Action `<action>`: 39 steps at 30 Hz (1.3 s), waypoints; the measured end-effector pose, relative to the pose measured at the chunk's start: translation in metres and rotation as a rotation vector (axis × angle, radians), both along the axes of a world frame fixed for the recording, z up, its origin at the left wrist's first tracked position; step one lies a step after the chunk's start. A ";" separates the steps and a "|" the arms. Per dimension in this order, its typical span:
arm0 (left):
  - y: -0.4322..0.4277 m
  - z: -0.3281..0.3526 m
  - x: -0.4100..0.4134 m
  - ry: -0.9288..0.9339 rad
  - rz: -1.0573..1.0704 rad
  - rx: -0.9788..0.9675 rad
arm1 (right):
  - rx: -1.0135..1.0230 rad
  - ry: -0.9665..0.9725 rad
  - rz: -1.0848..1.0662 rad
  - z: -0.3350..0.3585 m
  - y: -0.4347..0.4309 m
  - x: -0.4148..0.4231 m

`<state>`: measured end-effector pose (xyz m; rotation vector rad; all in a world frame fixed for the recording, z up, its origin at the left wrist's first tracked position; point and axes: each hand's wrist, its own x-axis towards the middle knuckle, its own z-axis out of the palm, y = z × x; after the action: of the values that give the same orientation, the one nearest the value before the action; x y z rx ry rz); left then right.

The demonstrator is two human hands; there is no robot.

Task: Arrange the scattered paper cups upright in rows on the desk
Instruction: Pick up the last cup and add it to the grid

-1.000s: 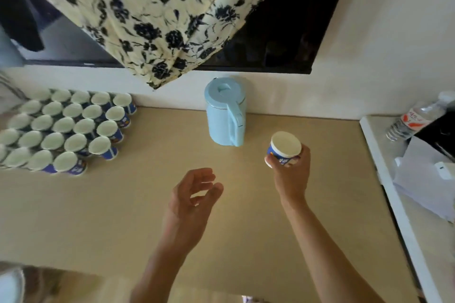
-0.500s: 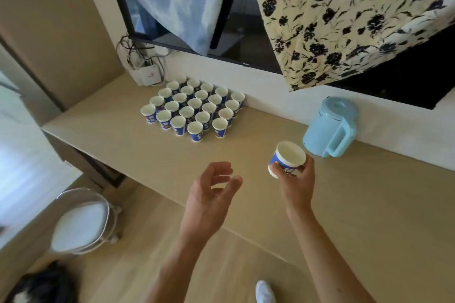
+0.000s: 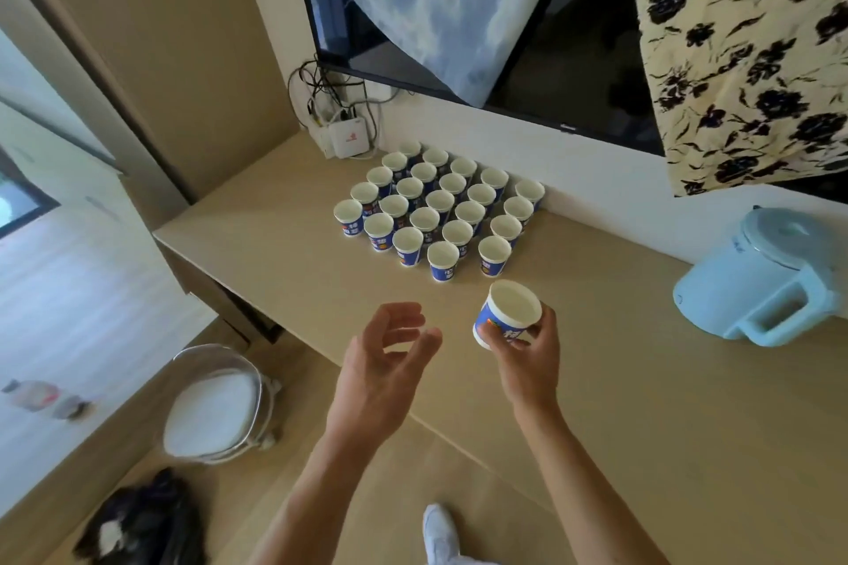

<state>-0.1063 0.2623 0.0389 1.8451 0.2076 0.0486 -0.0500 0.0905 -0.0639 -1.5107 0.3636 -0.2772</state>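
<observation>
The desk (image 3: 642, 404) fills your view, with the blue kettle (image 3: 752, 280) at its right. A block of upright cups (image 3: 440, 206) stands in rows at the far left. Your right hand (image 3: 527, 349) grips one paper cup (image 3: 507, 312) above the desk, just near of the block. Your left hand (image 3: 381, 362) hangs loose and empty.

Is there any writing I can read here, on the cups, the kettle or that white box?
None reads clearly.
Held cup: white characters on blue, blurred.
Cups in rows: same print, too small.
White box: red mark, illegible.
Kettle: small dark mark, unreadable.
</observation>
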 end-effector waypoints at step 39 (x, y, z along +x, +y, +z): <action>0.069 -0.227 0.224 0.109 -0.547 -0.091 | -0.301 0.059 -0.348 -0.192 0.052 0.171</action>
<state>0.1181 0.3317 -0.1883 1.7588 -0.2206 -0.4340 0.1205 0.1423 -0.2557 -1.7493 0.6563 -0.5839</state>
